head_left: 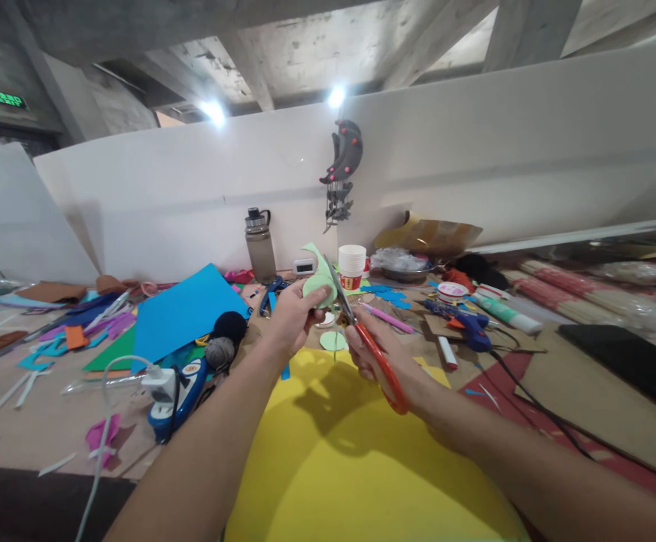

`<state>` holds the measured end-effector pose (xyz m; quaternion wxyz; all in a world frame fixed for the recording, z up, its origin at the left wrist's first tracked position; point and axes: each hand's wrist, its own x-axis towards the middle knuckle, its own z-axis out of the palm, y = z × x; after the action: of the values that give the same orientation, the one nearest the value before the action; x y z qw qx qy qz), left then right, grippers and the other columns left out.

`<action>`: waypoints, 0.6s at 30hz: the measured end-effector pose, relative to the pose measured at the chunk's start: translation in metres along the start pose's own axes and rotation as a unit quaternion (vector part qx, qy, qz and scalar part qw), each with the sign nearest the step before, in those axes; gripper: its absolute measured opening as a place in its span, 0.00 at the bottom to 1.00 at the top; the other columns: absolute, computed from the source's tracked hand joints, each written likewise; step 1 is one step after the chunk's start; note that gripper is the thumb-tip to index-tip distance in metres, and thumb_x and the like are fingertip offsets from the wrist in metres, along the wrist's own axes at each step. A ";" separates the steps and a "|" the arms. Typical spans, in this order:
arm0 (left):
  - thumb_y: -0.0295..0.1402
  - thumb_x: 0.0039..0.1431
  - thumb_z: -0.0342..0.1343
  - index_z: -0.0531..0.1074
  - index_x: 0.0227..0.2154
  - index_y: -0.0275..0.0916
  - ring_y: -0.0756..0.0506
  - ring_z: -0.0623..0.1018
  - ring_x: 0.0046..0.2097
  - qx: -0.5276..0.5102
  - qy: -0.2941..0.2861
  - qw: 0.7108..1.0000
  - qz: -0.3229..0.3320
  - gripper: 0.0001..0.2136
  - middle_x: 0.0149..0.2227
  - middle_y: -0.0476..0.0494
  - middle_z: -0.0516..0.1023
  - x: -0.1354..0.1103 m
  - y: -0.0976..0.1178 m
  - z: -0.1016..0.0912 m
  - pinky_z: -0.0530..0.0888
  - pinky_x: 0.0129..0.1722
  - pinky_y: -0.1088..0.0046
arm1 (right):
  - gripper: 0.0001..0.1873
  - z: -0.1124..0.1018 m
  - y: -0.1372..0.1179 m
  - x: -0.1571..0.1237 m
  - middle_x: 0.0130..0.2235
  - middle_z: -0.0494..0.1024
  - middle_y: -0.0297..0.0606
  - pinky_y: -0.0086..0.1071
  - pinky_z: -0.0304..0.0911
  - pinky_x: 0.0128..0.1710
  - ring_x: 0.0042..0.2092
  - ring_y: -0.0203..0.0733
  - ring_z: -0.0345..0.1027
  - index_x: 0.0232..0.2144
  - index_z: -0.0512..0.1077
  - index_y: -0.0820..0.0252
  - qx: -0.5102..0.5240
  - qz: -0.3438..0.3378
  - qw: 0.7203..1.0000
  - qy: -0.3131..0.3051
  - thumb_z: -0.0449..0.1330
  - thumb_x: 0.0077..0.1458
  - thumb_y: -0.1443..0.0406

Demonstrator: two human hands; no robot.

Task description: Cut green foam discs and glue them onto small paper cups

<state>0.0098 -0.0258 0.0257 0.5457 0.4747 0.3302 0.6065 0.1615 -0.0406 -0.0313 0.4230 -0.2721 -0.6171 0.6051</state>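
My left hand point(297, 316) pinches a piece of light green paper point(317, 286), rounded at the bottom with a curling strip rising from its top. Red-handled scissors point(374, 354) are gripped in my right hand point(381, 350). Their blades point up and away, right against the paper's right edge; whether they are parted I cannot tell. Below both hands, a light green paper disc point(333, 341) lies at the far edge of a large yellow sheet point(356, 467), which carries the hands' shadow.
A grey bottle point(260, 252) and stacked paper cups point(352, 260) stand at the back. Left are a blue sheet point(184, 312), yarn balls point(229, 328) and a power strip point(178, 403) with a white cable. A blue glue gun point(472, 329) and black phone-like slab point(633, 369) lie right.
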 end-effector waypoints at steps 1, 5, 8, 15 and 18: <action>0.32 0.38 0.68 0.68 0.25 0.34 0.58 0.61 0.21 0.000 0.000 1.000 0.000 0.14 0.24 0.51 0.67 0.000 0.000 0.000 0.57 0.19 0.81 | 0.17 0.000 -0.001 0.000 0.22 0.55 0.24 0.24 0.45 0.17 0.21 0.30 0.46 0.32 0.56 0.52 -0.001 0.003 1.000 0.002 0.54 0.56 0.49; 0.33 0.37 0.68 0.68 0.23 0.34 0.58 0.61 0.20 0.004 0.006 1.000 -0.002 0.14 0.23 0.52 0.67 0.000 0.001 0.000 0.56 0.19 0.80 | 0.17 0.001 -0.002 -0.002 0.21 0.54 0.23 0.22 0.45 0.17 0.21 0.30 0.46 0.35 0.57 0.51 0.001 0.009 1.000 0.012 0.55 0.55 0.49; 0.33 0.37 0.68 0.68 0.24 0.34 0.58 0.61 0.20 0.005 0.008 1.000 0.000 0.14 0.23 0.51 0.67 0.000 0.001 -0.001 0.56 0.20 0.80 | 0.17 0.000 -0.001 -0.001 0.22 0.54 0.23 0.22 0.46 0.16 0.20 0.30 0.46 0.34 0.57 0.53 -0.001 0.012 1.000 0.010 0.54 0.55 0.48; 0.34 0.39 0.67 0.68 0.24 0.34 0.57 0.61 0.21 0.006 0.014 1.000 0.013 0.13 0.22 0.52 0.66 0.000 0.000 -0.002 0.56 0.19 0.80 | 0.14 0.000 -0.001 -0.001 0.23 0.55 0.24 0.23 0.45 0.16 0.20 0.29 0.46 0.38 0.61 0.51 -0.050 0.003 0.999 0.016 0.58 0.54 0.52; 0.36 0.39 0.67 0.69 0.24 0.35 0.57 0.61 0.21 0.001 0.022 1.000 0.020 0.14 0.21 0.53 0.65 0.000 0.000 -0.003 0.56 0.19 0.80 | 0.15 0.000 -0.002 -0.001 0.23 0.55 0.25 0.24 0.45 0.17 0.21 0.29 0.46 0.39 0.61 0.52 -0.060 0.001 0.998 0.020 0.58 0.53 0.53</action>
<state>0.0074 -0.0251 0.0246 0.5261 0.4681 0.3330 0.6270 0.1623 -0.0414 -0.0299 0.4172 -0.3096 -0.6434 0.5622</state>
